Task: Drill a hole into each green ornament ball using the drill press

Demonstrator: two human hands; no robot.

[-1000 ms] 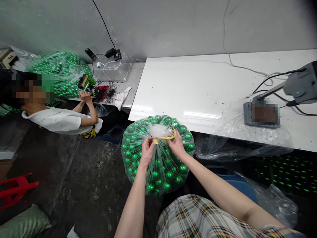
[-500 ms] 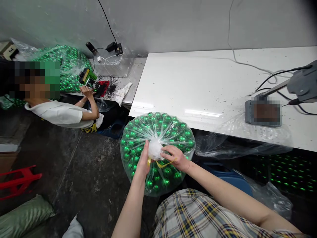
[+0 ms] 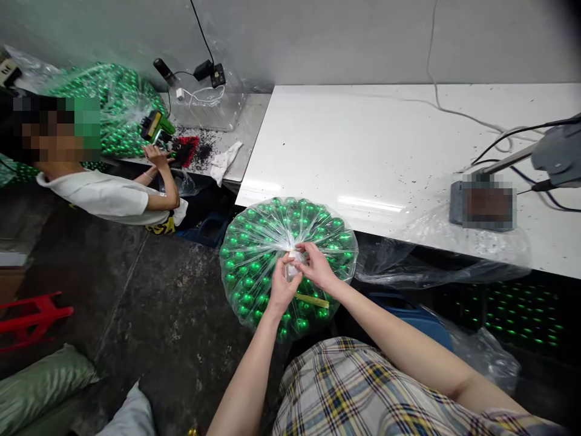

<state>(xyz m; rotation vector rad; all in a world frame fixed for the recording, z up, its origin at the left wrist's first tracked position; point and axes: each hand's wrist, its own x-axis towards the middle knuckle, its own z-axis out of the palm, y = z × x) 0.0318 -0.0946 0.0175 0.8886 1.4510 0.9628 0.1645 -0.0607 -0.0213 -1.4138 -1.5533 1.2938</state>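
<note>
Clear plastic bag packed with shiny green balls: sits just in front of the wearer, by the near edge of the table; I cannot see what bears it. Its bunched whitish plastic neck is at the top, folds fanning out from it.

Change on my feed: half a second ago the neck stands puffed up, with the left hand laid flat along it. Now it shows smaller, enclosed by fingers from both sides. I judge the loose plastic is under closer control. The flat yellow strip now points right, below the hands; I cannot tell if it is fastened to anything.

Left hand: thumb and fingers curled, gripping the neck. Right hand: fingers bent, pinching the neck from the other side.

Count, working outward: one bag in hand, balls too many to count; one neck; one strip; two hands. One glossy white table. To the left, one co-worker in a white shirt, beside one big bag of green balls. One red plastic stool on the floor. Under the table, right, green glints; too dark for me to number.
</note>
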